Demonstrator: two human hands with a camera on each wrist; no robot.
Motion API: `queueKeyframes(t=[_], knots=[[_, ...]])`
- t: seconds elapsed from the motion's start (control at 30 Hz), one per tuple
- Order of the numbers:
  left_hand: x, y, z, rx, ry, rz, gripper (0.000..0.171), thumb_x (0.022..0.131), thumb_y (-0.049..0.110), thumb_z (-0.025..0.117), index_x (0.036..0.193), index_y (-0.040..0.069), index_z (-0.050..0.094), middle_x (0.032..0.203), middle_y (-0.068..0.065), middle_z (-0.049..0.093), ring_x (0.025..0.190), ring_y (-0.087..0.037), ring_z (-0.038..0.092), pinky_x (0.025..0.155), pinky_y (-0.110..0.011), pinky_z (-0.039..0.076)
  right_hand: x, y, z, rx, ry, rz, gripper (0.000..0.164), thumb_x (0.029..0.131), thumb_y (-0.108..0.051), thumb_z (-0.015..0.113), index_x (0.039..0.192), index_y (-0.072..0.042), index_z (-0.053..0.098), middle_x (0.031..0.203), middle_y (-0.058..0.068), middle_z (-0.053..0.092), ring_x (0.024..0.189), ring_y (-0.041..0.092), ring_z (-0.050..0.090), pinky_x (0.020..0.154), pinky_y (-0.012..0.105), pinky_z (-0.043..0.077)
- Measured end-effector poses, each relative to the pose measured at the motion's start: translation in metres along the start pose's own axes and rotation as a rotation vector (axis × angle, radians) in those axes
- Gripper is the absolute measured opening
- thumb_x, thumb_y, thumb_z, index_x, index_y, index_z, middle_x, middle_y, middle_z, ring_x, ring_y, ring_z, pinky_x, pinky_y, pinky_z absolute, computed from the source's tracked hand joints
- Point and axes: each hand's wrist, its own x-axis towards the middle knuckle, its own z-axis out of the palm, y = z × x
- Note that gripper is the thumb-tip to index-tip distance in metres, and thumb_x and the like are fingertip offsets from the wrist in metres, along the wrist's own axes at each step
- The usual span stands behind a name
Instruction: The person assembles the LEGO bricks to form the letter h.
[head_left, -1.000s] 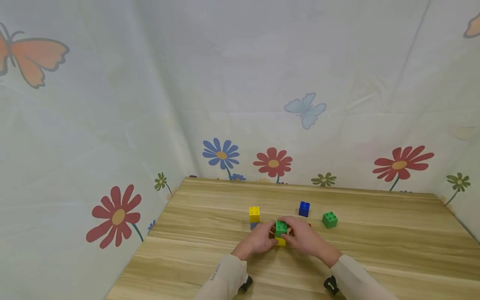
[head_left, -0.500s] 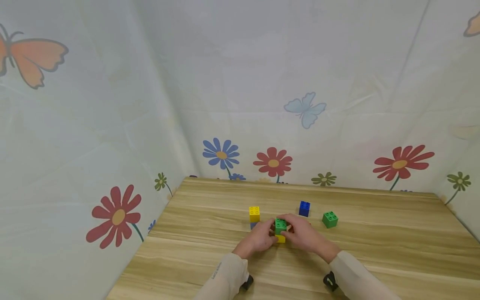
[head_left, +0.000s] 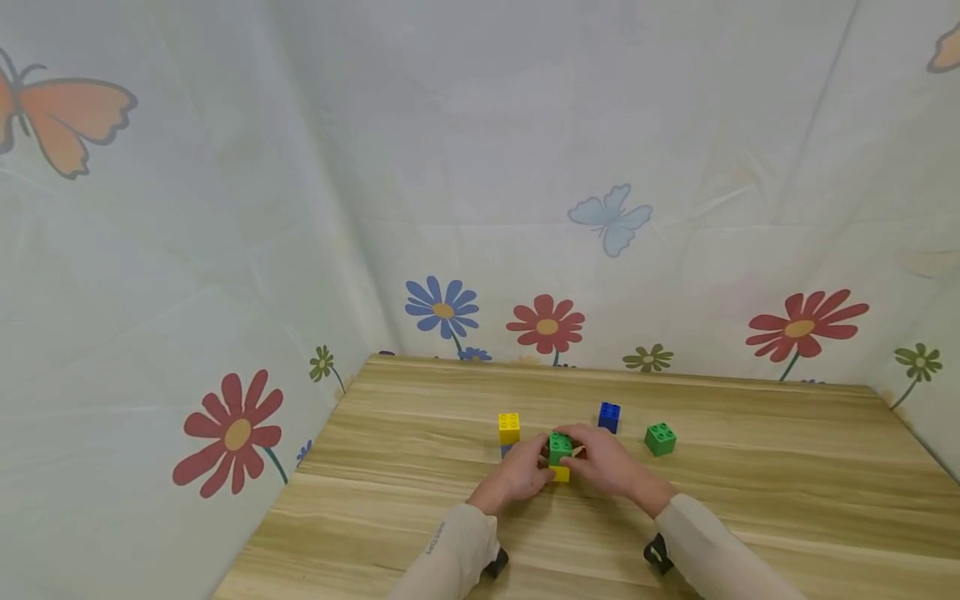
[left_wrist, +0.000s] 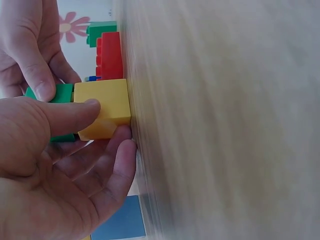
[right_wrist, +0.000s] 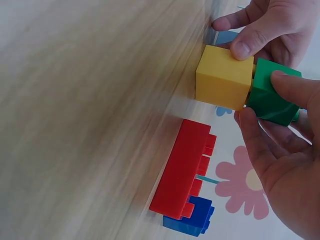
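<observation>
Both hands meet at a two-block stack on the table. My left hand (head_left: 519, 475) pinches the lower yellow building block (right_wrist: 223, 76), its thumb on one face and fingers on the opposite side. With thumb and fingers, my right hand (head_left: 607, 461) grips the green building block (right_wrist: 272, 92) on top. In the right wrist view a narrow gap shows between the two blocks, with a bit of yellow stud in it. A longer red block (right_wrist: 181, 170) lies beside the stack; in the head view the right hand hides it.
Left of the hands stands a yellow block (head_left: 509, 427) on a blue-grey block (left_wrist: 120, 220). Farther back are a dark blue block (head_left: 609, 417) and another green block (head_left: 661, 439). The wooden table (head_left: 750, 483) ends at a flower-printed cloth (head_left: 480, 167).
Both hands and the yellow-green stack have shifted slightly away from the person. The bit of red block that showed beside the right hand is now covered. Other blocks have stayed put.
</observation>
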Motion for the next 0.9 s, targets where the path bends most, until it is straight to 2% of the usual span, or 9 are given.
queueKeyframes(t=[0.27,0.4,0.63,0.9], knots=[[0.002,0.0,0.001,0.009,0.014,-0.01,0.03,0.09,0.008,0.063,0.119,0.009,0.053,0.11,-0.004,0.061,0.101,-0.019,0.06,0.084,-0.035,0.05,0.004,-0.001,-0.004,0.044,-0.037,0.028,0.039,0.09,-0.013,0.066,0.128,-0.008,0.057,0.12,0.006,0.061,0.099,0.019,0.06,0.083,0.036,0.051],[0.004,0.0,0.001,0.002,0.022,-0.024,0.031,0.091,0.008,0.063,0.121,0.01,0.053,0.112,-0.004,0.061,0.104,-0.02,0.06,0.086,-0.035,0.05,0.007,-0.001,-0.005,0.004,-0.042,0.026,0.042,0.089,-0.014,0.067,0.129,-0.006,0.057,0.117,0.005,0.062,0.099,0.018,0.06,0.083,0.035,0.051],[0.005,0.0,0.002,-0.002,0.029,-0.044,0.035,0.091,0.009,0.062,0.124,0.01,0.051,0.118,-0.005,0.059,0.111,-0.021,0.057,0.092,-0.039,0.046,0.011,-0.001,-0.007,-0.056,-0.05,-0.02,0.042,0.088,-0.013,0.068,0.128,-0.004,0.058,0.112,0.004,0.063,0.093,0.015,0.061,0.079,0.031,0.052],[0.007,0.001,0.002,0.021,0.052,-0.047,0.033,0.092,0.01,0.062,0.123,0.009,0.051,0.119,-0.006,0.059,0.11,-0.02,0.057,0.091,-0.038,0.047,0.012,0.003,-0.006,-0.027,-0.027,-0.081,0.042,0.087,-0.008,0.068,0.127,-0.001,0.058,0.114,0.009,0.063,0.091,0.017,0.063,0.075,0.027,0.053]])
